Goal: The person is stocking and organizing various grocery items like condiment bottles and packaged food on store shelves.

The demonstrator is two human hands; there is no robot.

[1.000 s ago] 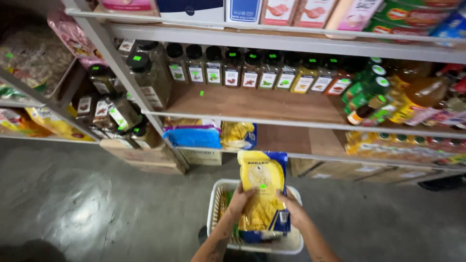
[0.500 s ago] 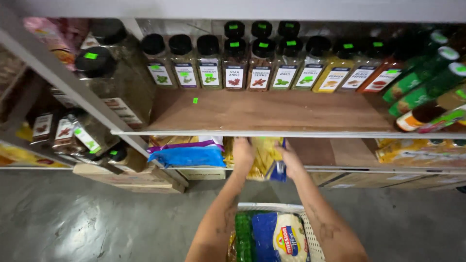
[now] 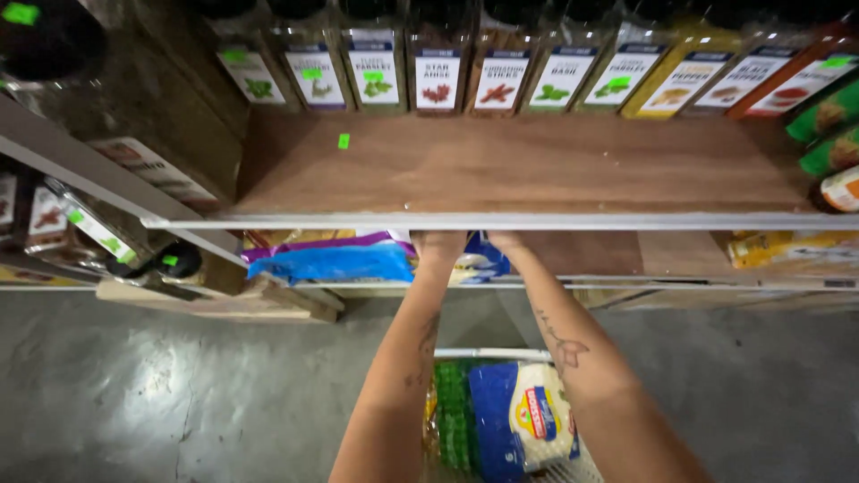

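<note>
The blue-and-white bag point(image 3: 479, 259) sits on the lower shelf point(image 3: 573, 284), under the wooden shelf point(image 3: 501, 170). My left hand point(image 3: 438, 243) and right hand point(image 3: 503, 240) reach in around it, fingers hidden, so I can't tell my grip. Basket point(image 3: 492, 355) waits below my arms

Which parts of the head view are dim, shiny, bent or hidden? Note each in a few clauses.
Head view: the jars at the top sit in dim light; the grey floor shows soft sheen; the shelf edge bows from lens distortion and hides both hands past the wrists, left, right; the basket packets are sharp.
</note>
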